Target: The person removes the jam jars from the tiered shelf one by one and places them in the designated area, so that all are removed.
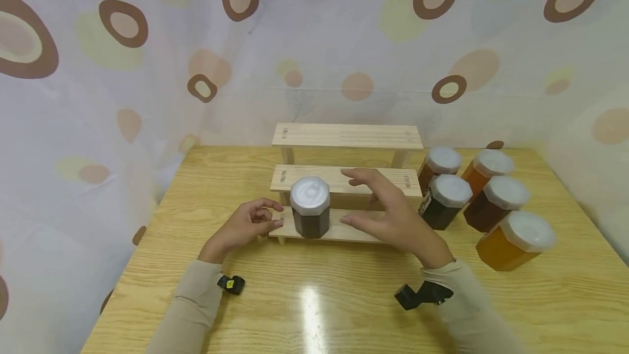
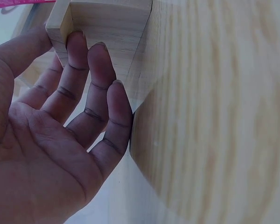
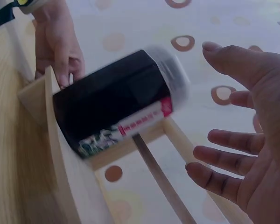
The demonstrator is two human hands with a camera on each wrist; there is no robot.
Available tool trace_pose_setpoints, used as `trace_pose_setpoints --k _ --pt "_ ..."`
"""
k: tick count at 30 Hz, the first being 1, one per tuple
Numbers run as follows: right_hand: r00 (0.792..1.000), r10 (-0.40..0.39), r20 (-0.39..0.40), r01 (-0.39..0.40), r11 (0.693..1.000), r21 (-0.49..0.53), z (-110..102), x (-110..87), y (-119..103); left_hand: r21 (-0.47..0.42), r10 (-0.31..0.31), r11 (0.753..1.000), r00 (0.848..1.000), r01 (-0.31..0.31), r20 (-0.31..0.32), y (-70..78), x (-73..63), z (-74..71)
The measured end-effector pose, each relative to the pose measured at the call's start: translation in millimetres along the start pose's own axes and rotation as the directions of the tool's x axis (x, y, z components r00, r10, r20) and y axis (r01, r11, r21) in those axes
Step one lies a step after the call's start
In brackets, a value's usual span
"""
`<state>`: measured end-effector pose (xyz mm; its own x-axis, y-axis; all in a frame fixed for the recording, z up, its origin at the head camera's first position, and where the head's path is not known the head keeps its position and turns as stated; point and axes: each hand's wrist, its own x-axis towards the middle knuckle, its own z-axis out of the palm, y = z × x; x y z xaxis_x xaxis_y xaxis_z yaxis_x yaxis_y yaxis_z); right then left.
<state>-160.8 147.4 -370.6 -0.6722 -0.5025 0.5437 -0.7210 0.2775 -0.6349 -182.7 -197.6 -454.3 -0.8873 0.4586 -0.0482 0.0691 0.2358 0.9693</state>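
Observation:
A dark jar (image 1: 312,220) with a whitish lid stands on the lowest step of a three-step wooden rack (image 1: 344,136). In the right wrist view the same jar (image 3: 116,98) shows a white, red and green label. My left hand (image 1: 248,223) holds the left end of the lowest board, left of the jar. The left wrist view shows the hand's bent fingers (image 2: 100,70) against that wooden end, with the thumb on its other side. To the jar's right, my right hand (image 1: 388,214) is spread with thumb and fingers wide apart, touching nothing.
Right of the rack stand several lidded jars, including a dark one (image 1: 442,204), a brownish one (image 1: 493,206) and an amber one (image 1: 508,245). A patterned curtain (image 1: 314,59) hangs behind the wood-grain table (image 1: 275,299). Both wrists carry small black cameras.

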Motion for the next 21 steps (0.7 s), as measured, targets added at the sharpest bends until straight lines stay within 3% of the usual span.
trace_pose_setpoints --k 9,21 --pt "0.998 -0.032 0.052 0.030 0.999 0.042 32 18.9 -4 0.006 -0.007 1.000 1.000 0.007 0.000 1.0 -0.5 0.2" --pt "0.999 0.037 0.004 -0.037 0.999 -0.006 61 16.8 5 0.019 -0.011 1.000 1.000 0.011 -0.001 -0.5 -0.5 0.8"
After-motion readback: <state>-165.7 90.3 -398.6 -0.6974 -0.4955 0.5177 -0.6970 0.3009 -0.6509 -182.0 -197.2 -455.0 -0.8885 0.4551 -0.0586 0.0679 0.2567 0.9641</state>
